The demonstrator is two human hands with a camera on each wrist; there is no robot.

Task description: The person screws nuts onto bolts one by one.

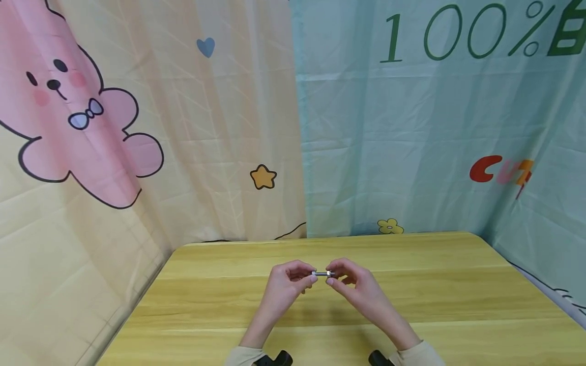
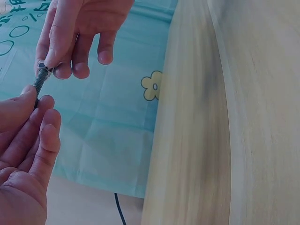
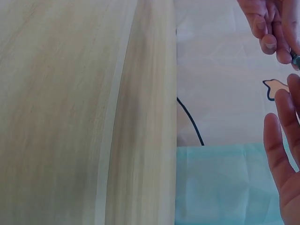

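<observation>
A threaded metal bolt (image 1: pixel 321 274) is held level above the table between the two hands. My left hand (image 1: pixel 285 285) pinches one end of it between thumb and fingertips, hiding that end. Toward the other end sits a shiny nut (image 1: pixel 328 274), also plain in the left wrist view, where the nut (image 2: pixel 43 66) is around the threads of the bolt (image 2: pixel 40 80). My right hand (image 1: pixel 361 290) pinches the nut with thumb and index finger, its other fingers loosely bent. In the right wrist view only a sliver of the bolt (image 3: pixel 295 58) shows at the edge.
Beneath the hands lies a wooden table (image 1: pixel 220 295) with light plank stripes. Printed curtains (image 1: pixel 412 142) hang behind its far edge and along both sides. Dark wrist straps (image 1: pixel 279 359) show near the sleeves.
</observation>
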